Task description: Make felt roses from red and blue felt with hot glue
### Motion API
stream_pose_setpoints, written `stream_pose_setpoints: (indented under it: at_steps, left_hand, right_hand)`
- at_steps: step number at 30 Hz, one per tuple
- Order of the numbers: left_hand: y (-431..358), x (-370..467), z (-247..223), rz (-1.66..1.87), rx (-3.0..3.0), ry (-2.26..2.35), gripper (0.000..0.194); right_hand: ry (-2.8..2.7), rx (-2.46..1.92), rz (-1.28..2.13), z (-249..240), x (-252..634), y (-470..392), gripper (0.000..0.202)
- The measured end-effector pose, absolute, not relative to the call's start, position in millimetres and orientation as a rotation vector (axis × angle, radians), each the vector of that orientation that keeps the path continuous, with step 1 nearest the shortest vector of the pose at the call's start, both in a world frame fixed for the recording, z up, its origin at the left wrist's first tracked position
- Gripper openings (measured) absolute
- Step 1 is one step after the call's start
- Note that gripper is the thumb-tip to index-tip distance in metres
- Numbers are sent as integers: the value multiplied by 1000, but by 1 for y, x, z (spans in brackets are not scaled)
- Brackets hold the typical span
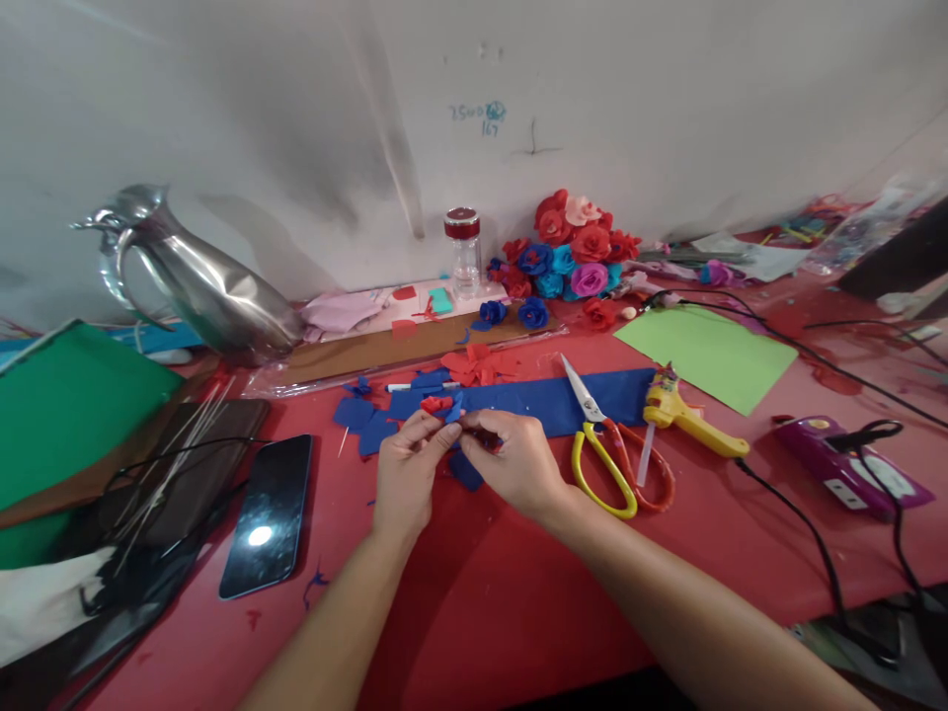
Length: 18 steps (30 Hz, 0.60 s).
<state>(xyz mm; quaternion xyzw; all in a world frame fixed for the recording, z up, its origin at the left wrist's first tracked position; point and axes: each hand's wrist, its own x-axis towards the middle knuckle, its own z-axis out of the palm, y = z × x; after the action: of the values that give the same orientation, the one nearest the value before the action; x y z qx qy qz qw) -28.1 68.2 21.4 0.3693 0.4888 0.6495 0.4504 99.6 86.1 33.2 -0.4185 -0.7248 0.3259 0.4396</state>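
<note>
Over the middle of the red table, both my hands meet around a small red and blue paper flower [438, 404]. My left hand [410, 456] pinches it between thumb and fingers. Close beside it, my right hand [513, 455] has its fingers pressed together at the flower's blue side; its fingertips are partly hidden. Blue paper pieces [376, 432] lie under and around the hands. Behind them are red paper petals [481, 365] and a blue paper strip [622, 398]. Scissors [591, 425] with yellow and red handles lie right of my right hand, blades apart.
A yellow glue gun [688, 423] lies to the right, its cord trailing past a purple power socket [844, 464]. Left are a phone [270, 518] and a metal jug [207, 276]. Paper roses [578, 257], a glass jar [465, 257] and green paper [703, 351] are behind.
</note>
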Motion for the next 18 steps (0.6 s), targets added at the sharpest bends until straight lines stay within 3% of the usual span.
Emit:
stream_pose_setpoints:
  at_steps: [18]
  left_hand:
    - [68, -26, 28, 1587, 960, 1250, 14]
  right_hand:
    - [-1824, -1172, 881, 33, 100, 89, 15]
